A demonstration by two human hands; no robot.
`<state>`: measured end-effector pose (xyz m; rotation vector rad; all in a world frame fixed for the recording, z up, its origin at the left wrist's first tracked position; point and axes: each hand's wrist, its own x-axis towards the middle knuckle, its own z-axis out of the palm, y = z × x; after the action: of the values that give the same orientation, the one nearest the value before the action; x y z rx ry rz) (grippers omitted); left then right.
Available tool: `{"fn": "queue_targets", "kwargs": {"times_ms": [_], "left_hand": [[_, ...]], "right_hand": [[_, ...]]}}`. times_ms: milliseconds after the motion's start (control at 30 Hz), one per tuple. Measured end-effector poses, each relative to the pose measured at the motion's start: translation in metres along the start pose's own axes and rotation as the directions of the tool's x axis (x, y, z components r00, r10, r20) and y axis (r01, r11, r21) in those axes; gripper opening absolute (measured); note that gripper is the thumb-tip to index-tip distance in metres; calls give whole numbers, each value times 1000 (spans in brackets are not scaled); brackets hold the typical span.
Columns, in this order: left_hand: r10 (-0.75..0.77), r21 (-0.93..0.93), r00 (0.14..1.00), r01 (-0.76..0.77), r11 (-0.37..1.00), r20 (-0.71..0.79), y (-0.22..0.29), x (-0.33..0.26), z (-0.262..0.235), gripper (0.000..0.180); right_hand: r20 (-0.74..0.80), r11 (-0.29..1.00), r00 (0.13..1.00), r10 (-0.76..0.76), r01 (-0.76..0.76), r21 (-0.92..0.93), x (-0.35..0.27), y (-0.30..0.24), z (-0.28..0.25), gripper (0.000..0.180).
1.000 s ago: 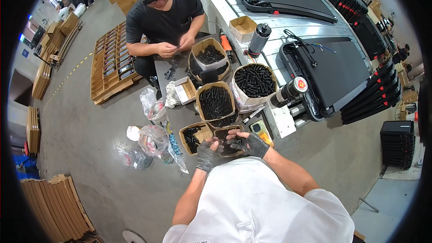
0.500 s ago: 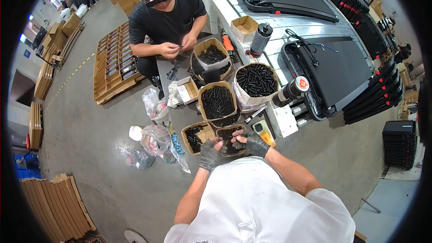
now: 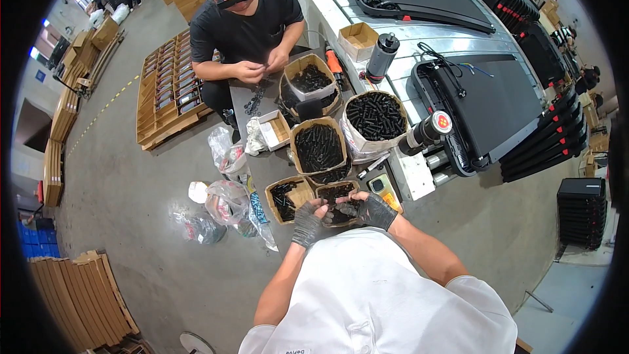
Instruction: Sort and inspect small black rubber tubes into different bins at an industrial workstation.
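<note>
Both my hands wear grey gloves that leave the fingertips bare. My left hand (image 3: 310, 220) is closed, its fingers bent together beside the small box of black parts (image 3: 335, 192). Across that box's right side is my right hand (image 3: 370, 210), thumb and fingers drawn together above the contents. Whatever sits between the fingertips of either hand is too small to name. Left of this box stands an open carton (image 3: 303, 193) partly filled with black screw-like pieces. Just beyond, a larger carton (image 3: 318, 145) is heaped with similar black pieces.
A white-lined box of black cylindrical parts (image 3: 375, 117) stands farther right, near a metal motor (image 3: 382, 58) and a phone-like device (image 3: 379, 185). Across the table a co-worker (image 3: 247, 26) handles something small. Plastic bags (image 3: 227, 200) lie on the left; a roller conveyor (image 3: 419, 33) runs along the right.
My right hand has shifted slightly, its fingertips rising a little over the small box. My left hand stays almost in place. The co-worker's hands have barely moved.
</note>
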<state>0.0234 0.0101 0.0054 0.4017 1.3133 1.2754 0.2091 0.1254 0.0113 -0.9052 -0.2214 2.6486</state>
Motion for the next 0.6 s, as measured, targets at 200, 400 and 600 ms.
{"fn": "queue_targets", "kwargs": {"times_ms": [200,400,600], "left_hand": [[2,-43,1000,-3,999,-13,0,-2,-2,23],[24,-14,1000,-24,1000,-9,0,-2,-2,22],[52,13,998,-52,999,-20,-4,1,-2,23]], "right_hand": [[-60,974,991,-118,104,-203,-6,-1,12,15],[-35,941,995,-95,78,-328,-10,-4,21,29],[-55,934,981,-185,158,-322,-7,-2,17,29]]}}
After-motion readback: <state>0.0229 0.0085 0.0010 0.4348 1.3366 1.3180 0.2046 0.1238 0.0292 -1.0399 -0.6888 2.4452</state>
